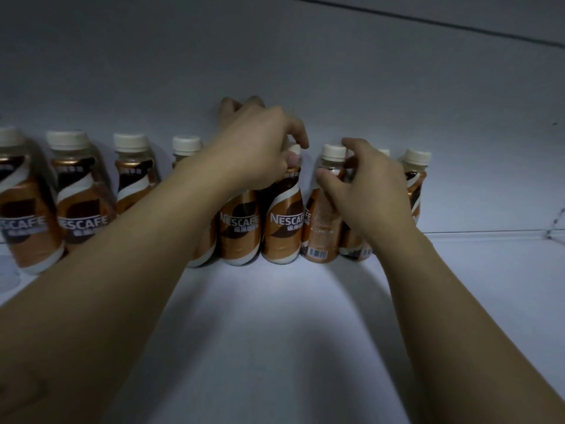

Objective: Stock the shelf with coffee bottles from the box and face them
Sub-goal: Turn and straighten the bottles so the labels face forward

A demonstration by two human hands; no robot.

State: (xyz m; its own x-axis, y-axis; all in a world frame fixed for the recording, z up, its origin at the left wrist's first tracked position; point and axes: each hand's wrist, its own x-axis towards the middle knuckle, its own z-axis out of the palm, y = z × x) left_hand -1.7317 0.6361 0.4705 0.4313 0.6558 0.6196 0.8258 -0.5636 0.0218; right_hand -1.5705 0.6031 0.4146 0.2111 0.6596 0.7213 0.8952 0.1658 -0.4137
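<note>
Several brown Nescafe coffee bottles with white caps stand in a row along the back of a white shelf (275,316). My left hand (260,148) is closed over the top of a bottle (282,221) in the middle, its logo facing out. My right hand (367,185) grips the neck of the bottle beside it (321,228), whose barcode side faces out. More bottles stand at the left (82,209) and one at the far right (414,179). My right hand hides part of another bottle behind it.
The shelf's white back wall (336,71) rises behind the row. At the right, the shelf stretches bare to a side bracket (556,221). The wide front part of the shelf lies under my forearms.
</note>
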